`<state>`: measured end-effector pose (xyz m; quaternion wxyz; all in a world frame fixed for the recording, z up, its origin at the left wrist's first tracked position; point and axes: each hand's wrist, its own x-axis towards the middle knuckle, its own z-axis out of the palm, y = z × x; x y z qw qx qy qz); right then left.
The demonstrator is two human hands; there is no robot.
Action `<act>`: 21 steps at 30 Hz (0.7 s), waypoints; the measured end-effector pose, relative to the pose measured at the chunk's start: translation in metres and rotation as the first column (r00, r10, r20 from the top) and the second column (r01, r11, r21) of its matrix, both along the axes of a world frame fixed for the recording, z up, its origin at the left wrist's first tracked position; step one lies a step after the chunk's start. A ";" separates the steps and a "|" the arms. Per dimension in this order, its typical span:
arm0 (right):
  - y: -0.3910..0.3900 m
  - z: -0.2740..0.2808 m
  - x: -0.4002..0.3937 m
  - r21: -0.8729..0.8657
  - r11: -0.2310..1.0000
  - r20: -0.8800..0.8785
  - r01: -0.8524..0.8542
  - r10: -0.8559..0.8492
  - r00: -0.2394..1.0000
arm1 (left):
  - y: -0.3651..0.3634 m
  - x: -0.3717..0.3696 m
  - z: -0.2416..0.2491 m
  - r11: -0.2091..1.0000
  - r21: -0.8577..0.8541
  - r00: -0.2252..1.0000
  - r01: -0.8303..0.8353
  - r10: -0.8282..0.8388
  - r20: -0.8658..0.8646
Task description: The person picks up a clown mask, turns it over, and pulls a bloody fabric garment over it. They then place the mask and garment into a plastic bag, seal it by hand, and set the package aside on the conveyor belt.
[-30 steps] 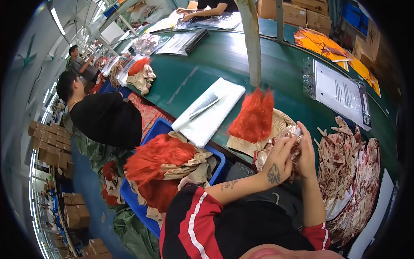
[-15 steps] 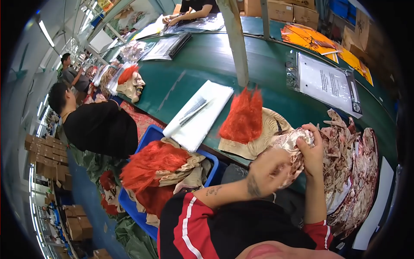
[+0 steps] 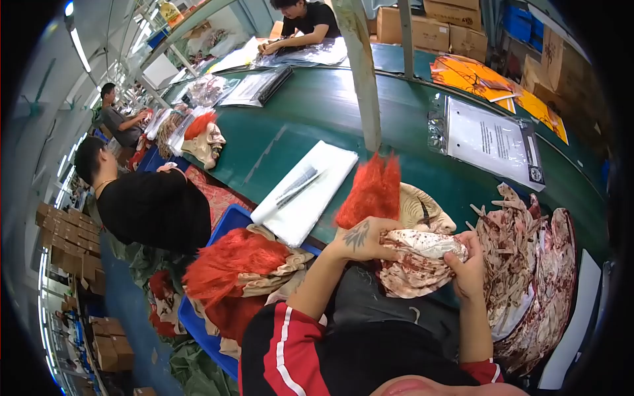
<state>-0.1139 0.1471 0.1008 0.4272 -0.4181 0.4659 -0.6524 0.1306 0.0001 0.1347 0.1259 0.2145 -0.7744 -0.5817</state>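
Observation:
Between my two hands is a crumpled cloth with red stains (image 3: 419, 267). My left hand (image 3: 363, 239), tattooed on its back, grips the cloth's left end. At the other end, my right hand (image 3: 467, 267) pinches it with the thumb on top. Just beyond the cloth, a mask with red hair (image 3: 373, 191) lies on the green table, its pale face turned right. To its left are stacked clear plastic bags (image 3: 314, 191) with a marker-like item on them. A heap of stained cloth pieces (image 3: 522, 264) lies right of my right hand.
A blue bin (image 3: 191, 323) holding red-haired masks stands at my left. A metal post (image 3: 362, 72) rises from the green table (image 3: 264, 142). Packaged sheets (image 3: 492, 138) lie at the right. Several people work at the left and far side; cardboard boxes (image 3: 429, 33) stand behind.
My left hand has moved left and up from over the cloth to its left end. The cloth is now spread wider between both hands, and the mask's face has come into view.

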 end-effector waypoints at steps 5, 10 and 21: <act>-0.012 0.016 0.025 0.084 0.996 0.318 -0.004 -0.023 0.948 | -0.004 0.006 0.014 0.875 0.303 0.902 -0.377 0.422 -0.095; -0.028 -0.002 0.026 0.196 0.980 0.160 -0.023 -0.008 0.987 | -0.022 -0.009 -0.002 0.772 0.039 0.746 -0.634 0.625 -0.229; -0.050 -0.047 0.022 0.266 0.950 -0.450 0.164 -0.028 0.893 | -0.051 -0.054 -0.097 0.340 -0.786 0.778 -0.516 0.571 -0.263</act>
